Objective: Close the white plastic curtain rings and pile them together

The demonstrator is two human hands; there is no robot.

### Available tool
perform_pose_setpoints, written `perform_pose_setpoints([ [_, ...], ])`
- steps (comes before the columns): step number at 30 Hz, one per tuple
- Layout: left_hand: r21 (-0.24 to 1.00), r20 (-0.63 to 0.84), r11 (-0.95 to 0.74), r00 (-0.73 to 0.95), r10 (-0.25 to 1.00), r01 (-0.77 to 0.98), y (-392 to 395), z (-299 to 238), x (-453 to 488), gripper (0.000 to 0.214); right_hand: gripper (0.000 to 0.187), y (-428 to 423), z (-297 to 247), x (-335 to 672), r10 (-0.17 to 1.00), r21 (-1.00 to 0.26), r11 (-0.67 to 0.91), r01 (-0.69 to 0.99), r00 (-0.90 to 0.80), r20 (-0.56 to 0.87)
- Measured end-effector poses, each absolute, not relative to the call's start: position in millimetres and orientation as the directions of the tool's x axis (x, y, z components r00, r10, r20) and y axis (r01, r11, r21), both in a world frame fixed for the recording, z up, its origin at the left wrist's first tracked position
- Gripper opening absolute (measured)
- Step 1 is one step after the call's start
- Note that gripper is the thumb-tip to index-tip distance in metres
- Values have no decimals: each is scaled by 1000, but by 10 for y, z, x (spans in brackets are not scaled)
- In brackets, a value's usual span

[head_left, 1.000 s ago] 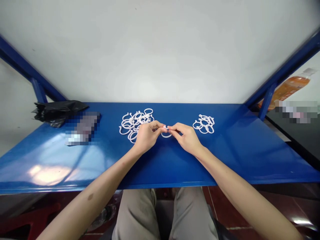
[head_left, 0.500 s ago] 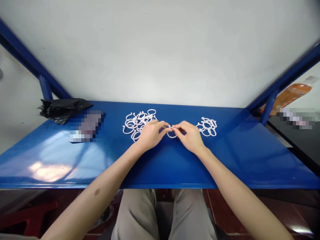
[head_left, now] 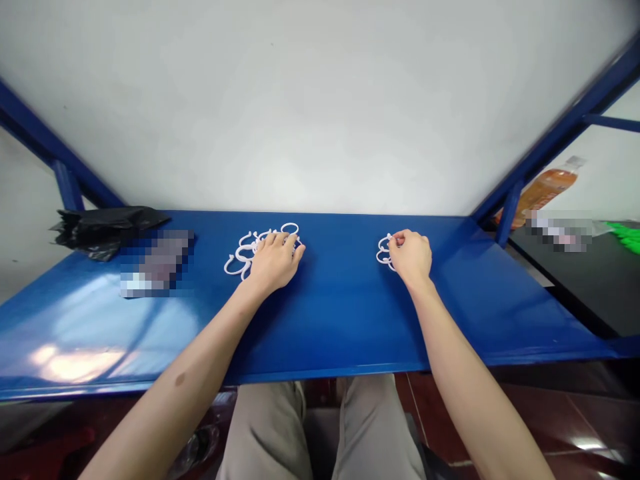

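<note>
The left hand (head_left: 274, 262) rested palm down on the near side of the left ring pile (head_left: 239, 261), a loose heap of white plastic rings, with part of the heap covered by the hand. Its fingers (head_left: 293, 248) were spread and pointed far and right, and its grip was wide, with no single ring seen held.

The right hand (head_left: 411, 258) lay at the right ring pile (head_left: 385, 250), a smaller heap of the same rings, well apart from the left pile. Its fingers (head_left: 399, 238) curled over the heap and the fingertips were on or just beside the rings. The grip was narrow, but whether it held a ring could not be determined, as the hand hid that area.

Both piles sat towards the far edge of the blue metal worktop (head_left: 335, 327), with bare surface between them. To the left lay a black plastic bag (head_left: 103, 230) and, nearer, a pixelated flat item (head_left: 156, 263). An orange-labelled bottle (head_left: 543, 190) stood beyond the far right corner, behind a blue steel upright (head_left: 509, 213). A white wall (head_left: 300, 100) rose behind the worktop. The person's khaki trousers (head_left: 265, 427) showed below the near edge.
</note>
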State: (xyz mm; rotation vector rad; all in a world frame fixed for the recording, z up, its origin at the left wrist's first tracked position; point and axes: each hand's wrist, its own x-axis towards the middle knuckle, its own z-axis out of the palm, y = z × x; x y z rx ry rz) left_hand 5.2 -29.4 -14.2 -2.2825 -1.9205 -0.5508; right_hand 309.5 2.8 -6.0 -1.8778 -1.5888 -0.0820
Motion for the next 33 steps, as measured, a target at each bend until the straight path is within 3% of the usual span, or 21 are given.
perform_pose_setpoints([
  [6,142,360,-167,107,927,976,-307,-60,68,27,17,21,-65,3077,834,-430,54,901,196,516],
  [13,199,392,-147,59,918,969,-316,-35,89,17,19,-82,1,2850,793,-372,365,853,-76,605],
  [19,201,392,-127,39,919,971,-301,-65,74,47,12,-355,22,2492,768,-465,640,612,-475,431],
  [23,122,387,-167,108,916,978,-289,-104,54,35,9,-466,-38,2328,723,-534,668,518,-622,301],
  [33,114,374,-167,113,921,979,-319,-70,65,26,11,-442,-47,2358,744,-562,634,531,-617,257],
])
